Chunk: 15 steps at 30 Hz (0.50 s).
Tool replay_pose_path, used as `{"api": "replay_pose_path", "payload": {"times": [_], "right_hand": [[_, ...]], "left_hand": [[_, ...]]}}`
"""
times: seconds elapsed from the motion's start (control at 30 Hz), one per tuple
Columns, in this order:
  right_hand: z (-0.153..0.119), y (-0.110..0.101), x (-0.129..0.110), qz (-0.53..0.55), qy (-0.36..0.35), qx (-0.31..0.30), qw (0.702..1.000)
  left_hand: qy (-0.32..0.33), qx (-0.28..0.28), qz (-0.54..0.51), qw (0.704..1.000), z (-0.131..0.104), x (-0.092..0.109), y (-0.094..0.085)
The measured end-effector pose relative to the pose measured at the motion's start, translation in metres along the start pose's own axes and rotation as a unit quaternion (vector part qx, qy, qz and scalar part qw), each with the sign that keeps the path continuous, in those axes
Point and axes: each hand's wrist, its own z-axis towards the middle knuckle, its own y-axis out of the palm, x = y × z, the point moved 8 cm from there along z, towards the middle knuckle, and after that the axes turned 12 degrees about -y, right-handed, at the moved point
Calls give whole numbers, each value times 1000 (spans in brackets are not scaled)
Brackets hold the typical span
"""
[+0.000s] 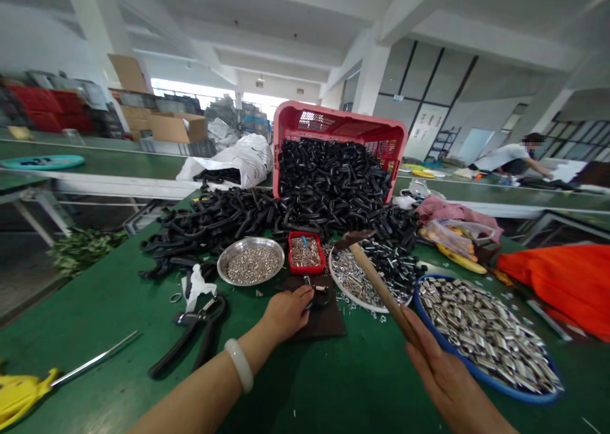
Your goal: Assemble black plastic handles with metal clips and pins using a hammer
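My left hand [288, 312] is closed on a black hand grip with a spring [320, 293], held down on a dark square plate [328, 323]; its fingers hide part of the grip. In my right hand [436, 364] is the wooden handle of a hammer [379, 288]. The hammer's dark head is raised above the white tray [333, 275] of small metal parts and black-headed bolts. Left of my left arm lies a finished-looking hand grip [183, 345] with black handles and a spring, a scrap of white cloth [197, 284] beside it.
A tilted red crate [403, 142] spills black handles [328, 186] across the table's back. Nearby stand a metal bowl [223, 265] of small parts, a red box [305, 270] of pins and a blue basin [505, 393] of metal sleeves. A screwdriver [95, 358] lies left. Another person [509, 157] works far right.
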Motion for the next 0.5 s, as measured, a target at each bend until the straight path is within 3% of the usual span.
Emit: {"api": "replay_pose_path", "payload": {"times": [0.17, 0.33, 0.5], "right_hand": [[4, 20, 2, 26, 2, -119, 993], [8, 7, 3, 28, 0, -48, 998], [12, 14, 2, 41, -7, -124, 991]], "left_hand": [[-1, 1, 13, 1000, 1, 0, 0], [9, 11, -1, 1000, 0, -1, -2], [5, -1, -14, 1000, 1, -3, -1]]}}
